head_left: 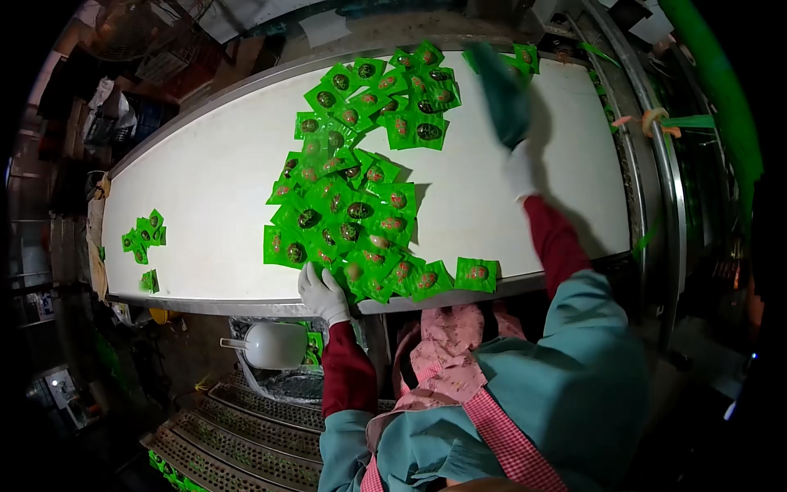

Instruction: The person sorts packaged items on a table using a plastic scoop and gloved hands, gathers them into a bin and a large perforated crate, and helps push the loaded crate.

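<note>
Many small green packets (348, 234), each with a dark or reddish oval on it, lie in a loose pile on the white tabletop (205, 172). My left hand (321, 293), in a white glove, rests at the near table edge beside the pile, fingers stretched out and touching or close to the lowest packets. My right hand (519, 170), also gloved, reaches over the right half of the table. It grips a dark green cloth-like thing (500, 94), smeared by motion, whose kind I cannot make out. Its far end is near packets at the back edge.
A few packets (144, 235) lie apart at the left, and one (475, 275) at the front edge. Below the table, a white scoop (275, 344) sits on a plastic-lined container. Perforated metal steps (238, 435) are at lower left; metal rails (656, 164) run along the right.
</note>
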`<state>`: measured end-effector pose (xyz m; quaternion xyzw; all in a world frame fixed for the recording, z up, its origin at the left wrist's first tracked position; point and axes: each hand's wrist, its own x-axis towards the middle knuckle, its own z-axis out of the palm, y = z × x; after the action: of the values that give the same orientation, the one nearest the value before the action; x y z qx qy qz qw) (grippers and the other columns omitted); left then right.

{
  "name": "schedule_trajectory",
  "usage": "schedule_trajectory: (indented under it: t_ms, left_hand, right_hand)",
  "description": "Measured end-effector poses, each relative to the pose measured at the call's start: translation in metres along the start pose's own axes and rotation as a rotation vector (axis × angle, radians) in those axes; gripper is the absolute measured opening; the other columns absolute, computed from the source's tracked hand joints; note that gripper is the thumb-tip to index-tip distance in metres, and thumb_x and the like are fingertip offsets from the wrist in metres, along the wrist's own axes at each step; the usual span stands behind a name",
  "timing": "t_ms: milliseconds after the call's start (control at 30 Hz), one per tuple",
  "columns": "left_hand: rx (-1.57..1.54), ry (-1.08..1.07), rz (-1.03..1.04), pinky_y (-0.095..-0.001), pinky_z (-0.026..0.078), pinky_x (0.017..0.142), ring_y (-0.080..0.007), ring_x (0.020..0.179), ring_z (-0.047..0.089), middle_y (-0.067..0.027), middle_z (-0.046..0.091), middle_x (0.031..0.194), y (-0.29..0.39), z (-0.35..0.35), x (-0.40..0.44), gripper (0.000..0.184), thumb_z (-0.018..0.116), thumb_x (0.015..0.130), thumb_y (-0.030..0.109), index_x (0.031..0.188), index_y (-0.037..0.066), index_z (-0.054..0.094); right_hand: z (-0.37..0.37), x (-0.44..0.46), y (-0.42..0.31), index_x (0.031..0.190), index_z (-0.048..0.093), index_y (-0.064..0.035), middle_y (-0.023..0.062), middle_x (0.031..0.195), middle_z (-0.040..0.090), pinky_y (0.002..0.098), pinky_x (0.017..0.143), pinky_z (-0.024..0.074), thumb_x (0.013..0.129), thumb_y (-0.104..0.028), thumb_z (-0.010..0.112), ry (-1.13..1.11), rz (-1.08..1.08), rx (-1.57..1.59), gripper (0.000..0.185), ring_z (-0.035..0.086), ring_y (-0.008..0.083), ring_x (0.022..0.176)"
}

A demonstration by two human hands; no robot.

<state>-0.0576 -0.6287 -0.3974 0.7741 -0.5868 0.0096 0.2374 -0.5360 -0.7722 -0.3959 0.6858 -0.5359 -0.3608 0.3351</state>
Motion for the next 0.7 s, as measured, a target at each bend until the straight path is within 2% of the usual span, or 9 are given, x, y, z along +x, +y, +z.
schedule_trajectory:
  t_ms: [167, 333, 367, 433, 533, 600, 633, 667, 700]
  left_hand:
    - [0.013, -0.008, -0.023, -0.0455, 0.041, 0.096, -0.0367, 0.111, 0.052, -0.018, 0.057, 0.122, -0.001, 0.001, -0.003, 0.042, 0.053, 0.09, 0.029, 0.12, 0.0, 0.056]
    - [0.041, -0.046, -0.004, -0.0452, 0.041, 0.095, -0.0367, 0.111, 0.052, -0.0179, 0.057, 0.121, -0.002, -0.004, 0.001, 0.041, 0.052, 0.092, 0.028, 0.123, 0.001, 0.054]
    - [0.047, -0.041, -0.018, -0.0452, 0.041, 0.095, -0.0367, 0.111, 0.052, -0.0179, 0.057, 0.121, -0.001, -0.003, -0.001, 0.041, 0.052, 0.092, 0.028, 0.123, 0.001, 0.054]
    - [0.059, -0.057, 0.031, -0.0449, 0.041, 0.096, -0.036, 0.112, 0.052, -0.0174, 0.056, 0.122, -0.006, -0.005, 0.0, 0.041, 0.052, 0.092, 0.027, 0.124, 0.002, 0.054]
    - [0.049, -0.087, -0.005, -0.0448, 0.041, 0.097, -0.0355, 0.112, 0.051, -0.0166, 0.056, 0.123, 0.005, -0.012, 0.001, 0.04, 0.052, 0.092, 0.027, 0.124, 0.002, 0.054]
    - [0.045, -0.068, -0.008, -0.0461, 0.041, 0.094, -0.0355, 0.112, 0.052, -0.0164, 0.057, 0.121, -0.002, -0.006, -0.001, 0.04, 0.053, 0.09, 0.026, 0.122, 0.002, 0.054]
    - [0.035, -0.075, -0.008, -0.0461, 0.041, 0.095, -0.0354, 0.112, 0.052, -0.0165, 0.057, 0.121, -0.002, -0.006, 0.0, 0.04, 0.053, 0.09, 0.026, 0.122, 0.001, 0.054]
    - [0.027, -0.085, -0.011, -0.046, 0.041, 0.095, -0.0354, 0.112, 0.052, -0.0166, 0.057, 0.121, -0.001, -0.01, 0.003, 0.04, 0.053, 0.09, 0.025, 0.123, 0.001, 0.053]
    - [0.028, -0.079, -0.021, -0.046, 0.041, 0.095, -0.0354, 0.112, 0.052, -0.0166, 0.057, 0.121, 0.0, -0.011, 0.003, 0.04, 0.053, 0.09, 0.025, 0.123, 0.001, 0.053]
  right_hand:
    - [0.128, 0.087, 0.076, 0.112, 0.064, -0.0018, 0.016, 0.107, 0.067, 0.0584, 0.082, 0.0442, 0.095, -0.013, 0.044, -0.615, 0.195, 0.396, 0.028, 0.064, 0.0349, 0.096]
    - [0.022, 0.087, 0.018, 0.112, 0.068, -0.0049, 0.0106, 0.114, 0.067, 0.0609, 0.083, 0.0425, 0.09, -0.011, 0.051, -0.247, -0.282, -0.083, 0.029, 0.063, 0.0339, 0.101]
    - [0.017, 0.083, 0.002, 0.116, 0.061, 0.0007, 0.0216, 0.103, 0.067, 0.0552, 0.079, 0.0465, 0.091, -0.015, 0.049, -0.134, -0.408, -0.13, 0.032, 0.067, 0.0358, 0.082]
    - [-0.016, 0.066, -0.022, 0.135, 0.028, 0.0089, 0.0287, 0.082, 0.064, 0.0489, 0.07, 0.0515, 0.09, -0.03, 0.051, -0.237, 0.421, 1.226, 0.064, 0.065, 0.0424, 0.076]
    - [0.001, 0.065, -0.046, 0.125, 0.038, 0.0114, 0.0285, 0.081, 0.063, 0.0502, 0.067, 0.0497, 0.091, -0.041, 0.054, 0.379, 0.356, 1.292, 0.065, 0.063, 0.0437, 0.073]
    - [-0.015, 0.083, 0.002, 0.111, 0.049, 0.0091, 0.0254, 0.077, 0.062, 0.0463, 0.065, 0.0495, 0.09, -0.048, 0.056, -0.369, 0.318, 1.86, 0.061, 0.062, 0.0421, 0.072]
    - [-0.038, 0.091, 0.028, 0.097, 0.052, 0.0058, 0.021, 0.07, 0.059, 0.0429, 0.059, 0.0487, 0.09, -0.049, 0.057, -0.443, 0.537, 1.857, 0.055, 0.06, 0.0375, 0.062]
    - [-0.013, 0.107, 0.029, 0.09, 0.044, -0.0063, 0.0029, 0.055, 0.046, 0.0289, 0.035, 0.0358, 0.091, -0.045, 0.057, -0.255, 0.588, 1.914, 0.041, 0.044, 0.0128, 0.038]
    - [-0.007, 0.119, 0.045, 0.091, 0.044, -0.0075, 0.0006, 0.055, 0.045, 0.0275, 0.035, 0.0353, 0.091, -0.041, 0.057, -0.319, 0.654, 2.013, 0.036, 0.043, 0.0115, 0.038]
